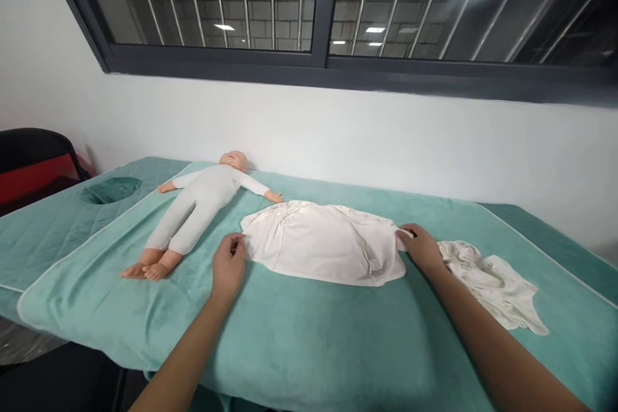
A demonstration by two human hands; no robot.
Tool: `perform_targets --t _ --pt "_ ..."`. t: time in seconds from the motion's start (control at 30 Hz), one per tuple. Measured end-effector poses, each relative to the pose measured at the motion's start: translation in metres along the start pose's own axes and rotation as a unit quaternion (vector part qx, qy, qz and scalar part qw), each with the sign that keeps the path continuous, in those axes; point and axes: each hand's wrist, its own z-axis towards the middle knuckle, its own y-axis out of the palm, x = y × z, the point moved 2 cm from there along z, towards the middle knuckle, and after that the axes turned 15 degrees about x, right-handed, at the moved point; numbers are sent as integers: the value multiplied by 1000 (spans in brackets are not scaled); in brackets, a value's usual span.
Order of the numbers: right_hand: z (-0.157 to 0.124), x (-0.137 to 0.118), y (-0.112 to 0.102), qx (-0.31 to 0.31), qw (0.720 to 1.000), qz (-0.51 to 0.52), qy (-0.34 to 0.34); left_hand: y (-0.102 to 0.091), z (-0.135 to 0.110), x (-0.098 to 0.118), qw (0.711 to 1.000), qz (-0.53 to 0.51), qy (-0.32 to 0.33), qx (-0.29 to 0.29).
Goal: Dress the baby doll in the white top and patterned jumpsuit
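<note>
A white baby garment (pixel 323 241) lies spread out on the green bed cover (pixel 328 335), directly in front of me. My left hand (pixel 229 264) pinches its left edge between thumb and fingers. At the opposite end my right hand (pixel 421 248) grips a narrow corner or tie of the same garment, pulled slightly outward. A baby doll (pixel 207 196) in a white bodysuit lies on its back to the left, arms spread, one hand close to the garment's upper edge. Crumpled beside my right forearm is a second, patterned white garment (pixel 497 283).
The padded bed has a face hole (pixel 111 190) at its left end. A black and red chair (pixel 38 164) stands at far left. Behind the bed rise a white wall (pixel 386 135) and a dark-framed barred window (pixel 321 71). A black seat (pixel 62 376) is at lower left.
</note>
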Motion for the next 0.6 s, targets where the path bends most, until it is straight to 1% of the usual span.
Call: perform_targets --t 0.07,0.13,0.2,0.3,0.37,0.43,0.47,0.53,0.6 --pt "3 1 -2 61 998 -6 -1 4 16 -5 999 35 -7 25" --pt "3 0 -4 110 994 -14 -4 12 34 -9 997 69 -2 30" --pt "-1 -3 -5 136 990 -36 -29 21 51 -11 996 85 -1 14" --pt "-11 -14 -5 146 980 -84 -108 29 65 -10 996 89 -2 -22" --pt "-17 -22 -1 114 975 -90 -169 32 68 -8 996 73 3 -45" --pt "-21 -27 6 38 972 -86 -216 34 68 -7 997 47 13 -55" --pt "-22 -28 10 -5 970 -91 -227 35 69 -7 998 30 17 -53" --pt "-24 -27 17 -67 965 -112 -227 37 70 -7 999 0 23 -28" --pt "-24 -24 20 -86 965 -135 -209 39 74 -9 999 -19 28 18"
